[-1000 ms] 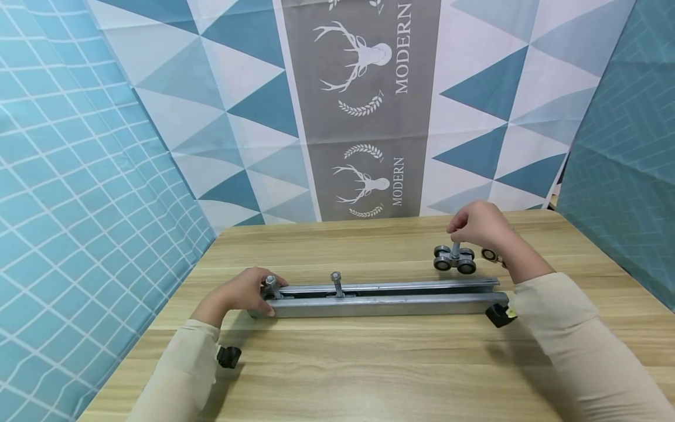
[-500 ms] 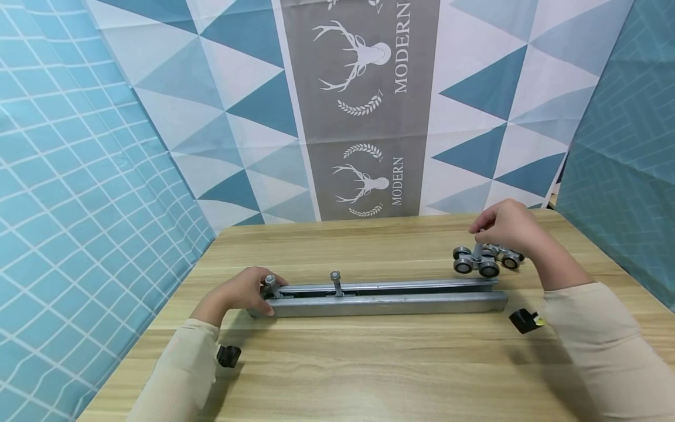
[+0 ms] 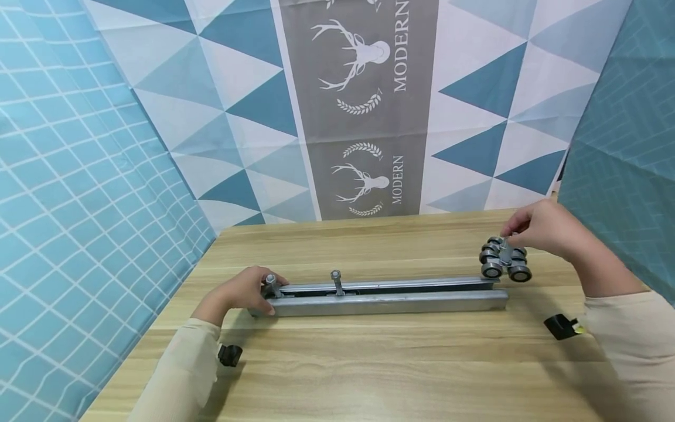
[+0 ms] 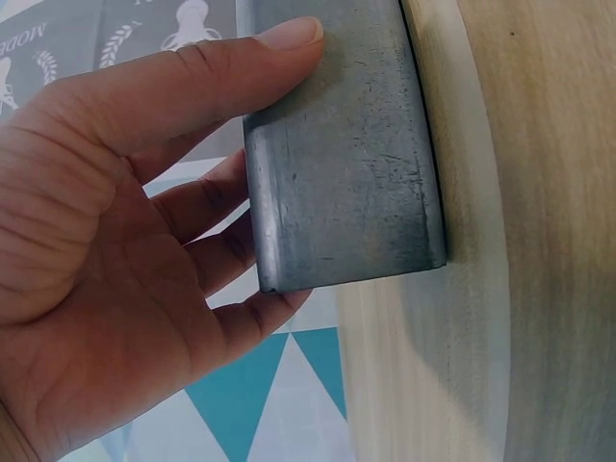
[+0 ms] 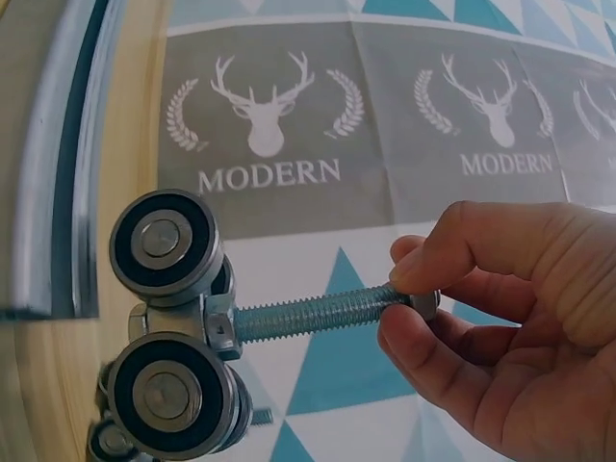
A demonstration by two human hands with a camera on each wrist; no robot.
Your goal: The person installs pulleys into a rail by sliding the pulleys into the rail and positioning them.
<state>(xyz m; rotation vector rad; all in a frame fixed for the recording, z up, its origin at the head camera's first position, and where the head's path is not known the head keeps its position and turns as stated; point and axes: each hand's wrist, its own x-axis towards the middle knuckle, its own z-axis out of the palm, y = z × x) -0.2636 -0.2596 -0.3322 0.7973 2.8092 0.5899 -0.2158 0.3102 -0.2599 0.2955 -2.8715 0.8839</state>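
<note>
My left hand [image 3: 245,293] grips the left end of a grey metal rail [image 3: 390,305], slotted along its top. In the left wrist view the thumb lies along one side of the rail [image 4: 342,183], with fingers around the other. Two bolts stand up from the slot: one bolt [image 3: 337,282] left of the middle, another [image 3: 272,285] beside my left hand. At the rail's right end, my right hand [image 3: 551,230] pinches a roller trolley [image 3: 505,266] by its threaded bolt [image 5: 318,316], near the bolt head. The trolley's wheels [image 5: 166,243] point toward the table.
A second roller trolley [image 3: 491,245] sits behind the held one, mostly hidden by it. The wooden table [image 3: 369,363] extends in front of and behind the rail. A patterned cloth [image 3: 364,193] hangs at the back, and blue tiled sheeting [image 3: 105,193] lines the left.
My right hand has moved right with the trolley, to beside the rail's right end and in front of the second trolley. The left hand and rail stay put.
</note>
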